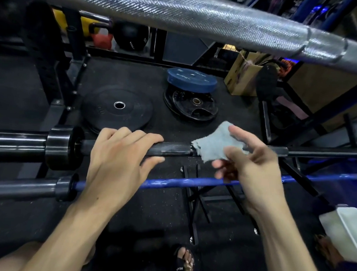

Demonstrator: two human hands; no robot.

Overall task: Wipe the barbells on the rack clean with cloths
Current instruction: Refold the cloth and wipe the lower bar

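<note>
A black barbell (173,150) lies level across the rack at mid height. My left hand (119,155) grips its shaft just right of the collar, fingers curled over the top. My right hand (250,159) holds a light blue cloth (214,144) against the same shaft, a little to the right of my left hand. Below it runs a blue barbell (171,183), partly hidden by both wrists. A knurled silver barbell (199,19) crosses the top of the view, very close to the camera.
On the black rubber floor lie a large black plate (117,108) and a blue plate (191,78) stacked on smaller black ones. Black rack uprights (53,68) stand at the left, cardboard boxes (243,76) at the back right, a white container (345,228) at the right edge.
</note>
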